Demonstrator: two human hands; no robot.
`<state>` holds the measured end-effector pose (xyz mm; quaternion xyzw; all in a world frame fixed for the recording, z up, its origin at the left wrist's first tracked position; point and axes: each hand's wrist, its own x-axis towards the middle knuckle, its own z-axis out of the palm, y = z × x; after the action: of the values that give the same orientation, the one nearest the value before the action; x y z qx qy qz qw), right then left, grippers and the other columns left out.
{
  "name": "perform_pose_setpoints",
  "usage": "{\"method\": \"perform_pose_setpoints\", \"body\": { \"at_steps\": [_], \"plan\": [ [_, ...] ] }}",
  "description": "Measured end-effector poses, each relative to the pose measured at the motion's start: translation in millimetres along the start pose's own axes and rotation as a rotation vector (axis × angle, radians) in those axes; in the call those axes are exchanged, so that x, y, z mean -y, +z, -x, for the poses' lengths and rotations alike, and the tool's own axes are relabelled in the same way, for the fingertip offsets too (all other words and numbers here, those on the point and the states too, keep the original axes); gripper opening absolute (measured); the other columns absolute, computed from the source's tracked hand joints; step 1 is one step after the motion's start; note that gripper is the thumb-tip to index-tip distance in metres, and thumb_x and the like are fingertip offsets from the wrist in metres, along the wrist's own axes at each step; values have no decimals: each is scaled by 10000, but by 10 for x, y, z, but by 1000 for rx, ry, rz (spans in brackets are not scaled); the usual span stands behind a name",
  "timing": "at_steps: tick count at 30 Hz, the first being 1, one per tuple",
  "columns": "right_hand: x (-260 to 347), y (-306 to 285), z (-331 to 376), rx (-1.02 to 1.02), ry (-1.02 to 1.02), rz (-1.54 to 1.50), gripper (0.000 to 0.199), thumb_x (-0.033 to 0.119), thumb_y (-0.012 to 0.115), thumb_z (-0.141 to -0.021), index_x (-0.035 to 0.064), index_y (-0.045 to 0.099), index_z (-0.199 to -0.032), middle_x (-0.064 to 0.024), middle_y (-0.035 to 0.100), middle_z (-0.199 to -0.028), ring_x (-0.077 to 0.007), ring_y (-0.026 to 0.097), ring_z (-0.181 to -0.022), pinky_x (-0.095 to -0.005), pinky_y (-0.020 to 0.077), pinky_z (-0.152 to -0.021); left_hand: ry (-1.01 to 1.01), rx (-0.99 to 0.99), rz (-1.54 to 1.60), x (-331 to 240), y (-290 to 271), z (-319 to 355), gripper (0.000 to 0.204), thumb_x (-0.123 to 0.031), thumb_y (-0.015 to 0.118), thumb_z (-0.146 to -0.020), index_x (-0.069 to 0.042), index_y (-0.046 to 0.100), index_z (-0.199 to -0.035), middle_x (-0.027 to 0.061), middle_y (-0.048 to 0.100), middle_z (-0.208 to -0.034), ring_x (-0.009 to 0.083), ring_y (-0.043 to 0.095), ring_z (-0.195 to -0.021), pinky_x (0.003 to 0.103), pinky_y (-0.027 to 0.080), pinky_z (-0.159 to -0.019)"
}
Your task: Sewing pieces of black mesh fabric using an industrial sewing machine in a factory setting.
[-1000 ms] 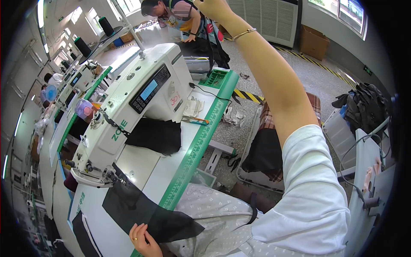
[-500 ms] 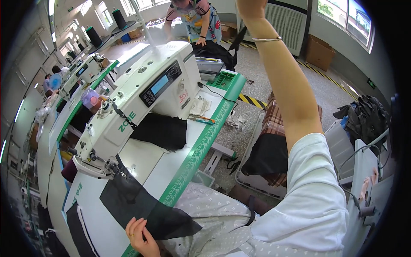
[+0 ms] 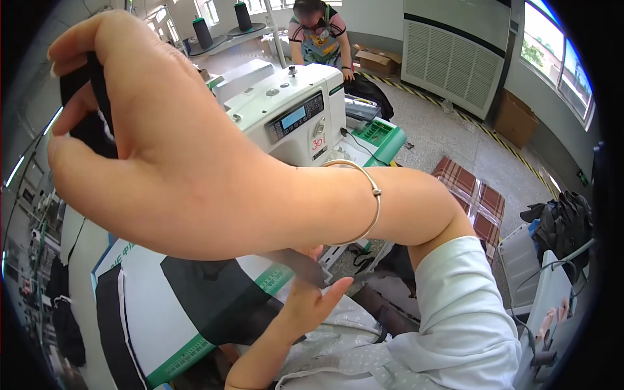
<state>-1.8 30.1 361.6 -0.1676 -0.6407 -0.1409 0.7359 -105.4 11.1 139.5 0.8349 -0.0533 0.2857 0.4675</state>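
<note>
My right hand [image 3: 175,169] fills the left and middle of the view, raised close to the camera. Its fingers pinch a black object [image 3: 88,114] at the upper left; what it is I cannot tell. A silver bangle [image 3: 372,201] circles that wrist, and the white sleeve [image 3: 468,312] runs to the lower right. My left hand [image 3: 312,305] is low in the middle, under the right forearm. It grips the edge of a piece of black fabric [image 3: 214,292] that lies on the white table [image 3: 149,305].
A white sewing machine [image 3: 292,110] with a small screen stands behind my arm on the green-edged table. Another person [image 3: 318,29] bends at the back. A plaid cushion [image 3: 469,190], a white floor unit [image 3: 455,55], cardboard boxes [image 3: 517,117] and a black bag [image 3: 560,221] are to the right.
My right arm swung from high overhead at the back down and across to the left, right up to the camera, now pinching something black. The view turned toward the machine's end.
</note>
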Motion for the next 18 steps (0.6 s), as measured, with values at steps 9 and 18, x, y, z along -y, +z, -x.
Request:
{"method": "perform_pose_setpoints", "body": {
  "at_steps": [9, 18],
  "plan": [
    [126, 132, -14, -62, 231, -406, 353, -21, 565, -857, -22, 474, -1198, -144, 570, -985, -218, 605, -836, -338, 495, -719, -454, -432, 971, -100, -262, 1333, 451, -313, 409, -1093, 37, 554, -1337, 222, 699, -1121, 354, 702, -1010, 459, 572, -859],
    [641, 973, 1962, 1190, -225, -230, 186, 132, 643, -693, 49, 691, -853, -60, 616, -918, -220, 600, -963, -400, 473, -1048, -452, -927, 1215, -840, -679, 1955, 476, -328, 422, -1082, -26, 496, -1442, 107, 611, -1327, 173, 613, -1149, 323, 484, -989]
  ]
}}
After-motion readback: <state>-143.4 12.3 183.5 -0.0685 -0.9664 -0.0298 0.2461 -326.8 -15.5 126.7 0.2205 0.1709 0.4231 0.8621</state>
